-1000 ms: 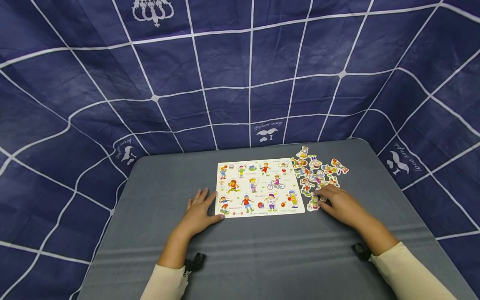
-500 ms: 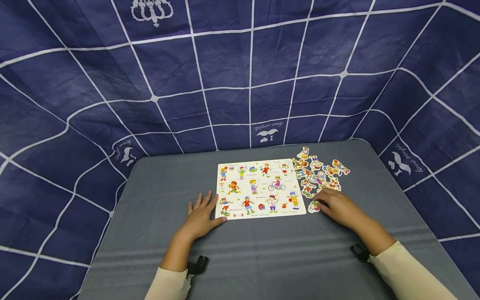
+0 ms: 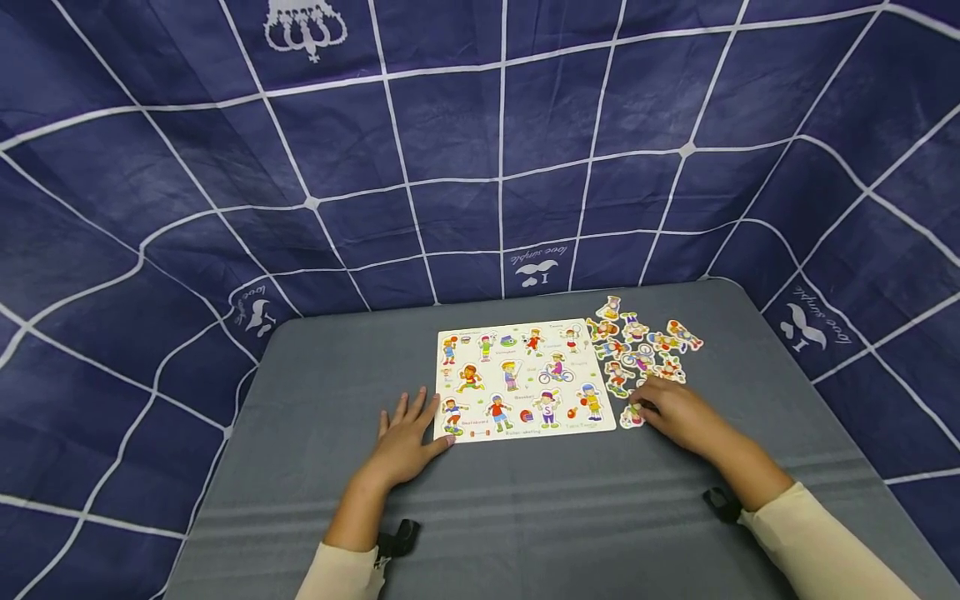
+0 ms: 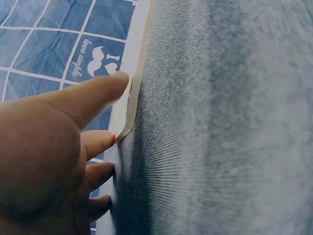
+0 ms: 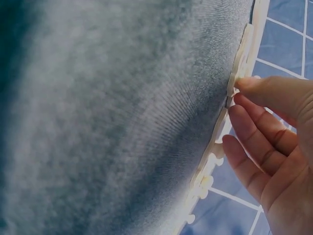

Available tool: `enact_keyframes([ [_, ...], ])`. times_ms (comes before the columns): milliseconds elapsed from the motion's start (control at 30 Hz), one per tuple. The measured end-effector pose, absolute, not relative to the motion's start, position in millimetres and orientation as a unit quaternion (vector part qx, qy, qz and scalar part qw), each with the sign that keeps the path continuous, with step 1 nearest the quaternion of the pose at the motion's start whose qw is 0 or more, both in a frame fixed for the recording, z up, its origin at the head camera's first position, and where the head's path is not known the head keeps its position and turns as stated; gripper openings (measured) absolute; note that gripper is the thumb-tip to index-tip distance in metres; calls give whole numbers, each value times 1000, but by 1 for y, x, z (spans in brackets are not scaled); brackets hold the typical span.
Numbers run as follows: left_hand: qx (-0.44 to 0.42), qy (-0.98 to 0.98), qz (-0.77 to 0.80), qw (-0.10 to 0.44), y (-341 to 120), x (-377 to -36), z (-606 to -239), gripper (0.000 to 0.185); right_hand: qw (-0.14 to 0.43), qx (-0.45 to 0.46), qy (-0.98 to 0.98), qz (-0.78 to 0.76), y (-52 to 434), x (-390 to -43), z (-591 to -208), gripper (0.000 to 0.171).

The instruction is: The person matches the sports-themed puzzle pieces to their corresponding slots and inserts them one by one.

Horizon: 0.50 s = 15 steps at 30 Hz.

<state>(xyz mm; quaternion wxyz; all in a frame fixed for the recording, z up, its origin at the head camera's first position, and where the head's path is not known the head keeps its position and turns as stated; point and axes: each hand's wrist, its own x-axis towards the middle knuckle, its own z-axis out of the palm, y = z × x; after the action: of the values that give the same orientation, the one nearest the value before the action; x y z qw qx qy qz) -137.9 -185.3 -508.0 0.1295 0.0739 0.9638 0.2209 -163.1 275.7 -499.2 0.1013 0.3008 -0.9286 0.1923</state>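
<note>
A white puzzle board [image 3: 525,379] printed with cartoon sports figures lies flat on the grey table [image 3: 525,508]. My left hand [image 3: 408,432] rests flat beside the board's near left corner. In the left wrist view its thumb [image 4: 98,95] touches the board's edge [image 4: 139,58], with the fingers straight. Several loose cut-out pieces [image 3: 645,346] lie right of the board. My right hand [image 3: 671,410] is on the nearest of them [image 3: 630,414]. In the right wrist view my thumb and forefinger [image 5: 244,95] pinch a piece's edge [image 5: 240,58].
A navy cloth [image 3: 480,150] with a white grid hangs behind and round the table. Black straps [image 3: 397,537] sit on both wrists. The table's rounded far corners lie just beyond the board and pieces.
Both hands stay almost where they were. The left hand has edged slightly right toward the board's corner; the right hand has settled onto the nearest loose piece.
</note>
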Motion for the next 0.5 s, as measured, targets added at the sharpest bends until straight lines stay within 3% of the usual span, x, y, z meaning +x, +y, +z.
enact_keyframes([
  [500,77,960,245,115,-192,-146,-513,85,122,302,-924,201,274,-161,-503,19],
])
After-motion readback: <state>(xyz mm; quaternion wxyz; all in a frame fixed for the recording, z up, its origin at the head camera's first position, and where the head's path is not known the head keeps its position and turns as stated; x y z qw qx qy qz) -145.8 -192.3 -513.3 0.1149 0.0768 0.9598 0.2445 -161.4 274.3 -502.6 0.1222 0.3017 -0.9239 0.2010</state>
